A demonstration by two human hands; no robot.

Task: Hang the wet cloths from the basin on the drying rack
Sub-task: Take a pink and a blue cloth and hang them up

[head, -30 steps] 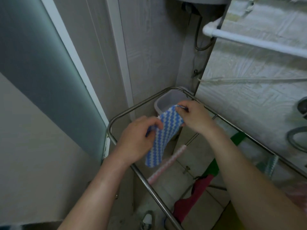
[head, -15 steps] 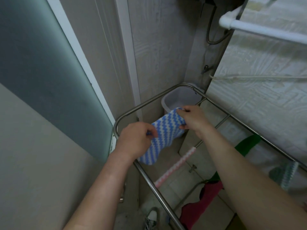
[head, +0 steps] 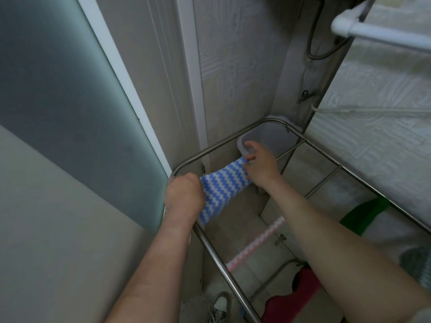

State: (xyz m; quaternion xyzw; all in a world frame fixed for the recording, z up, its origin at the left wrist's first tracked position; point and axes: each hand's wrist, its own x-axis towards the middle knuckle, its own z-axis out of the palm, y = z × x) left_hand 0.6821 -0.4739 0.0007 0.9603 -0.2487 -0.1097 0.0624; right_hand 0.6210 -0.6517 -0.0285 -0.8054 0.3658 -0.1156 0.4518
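Observation:
A blue-and-white zigzag cloth (head: 221,190) is stretched between my two hands over the near-left corner of the steel drying rack (head: 224,273). My left hand (head: 184,194) grips the cloth's left edge right at the rack's corner bar. My right hand (head: 261,166) pinches the cloth's far right corner, with one finger raised. The cloth's lower part hangs down inside the rack frame. A grey basin (head: 268,143) stands on the floor in the far corner, beneath the rack's far bar.
A pink-and-white zigzag cloth (head: 256,244) hangs on a lower bar, a green cloth (head: 363,217) on the right rail, a red item (head: 293,299) below. Walls close in at left and back. A white pipe (head: 382,36) runs at upper right. A shoe (head: 219,306) lies on the floor.
Both hands have spread apart and moved lower toward the rack's corner, pulling the cloth out wide. My left hand has come down onto the corner bar. The view has tilted downward.

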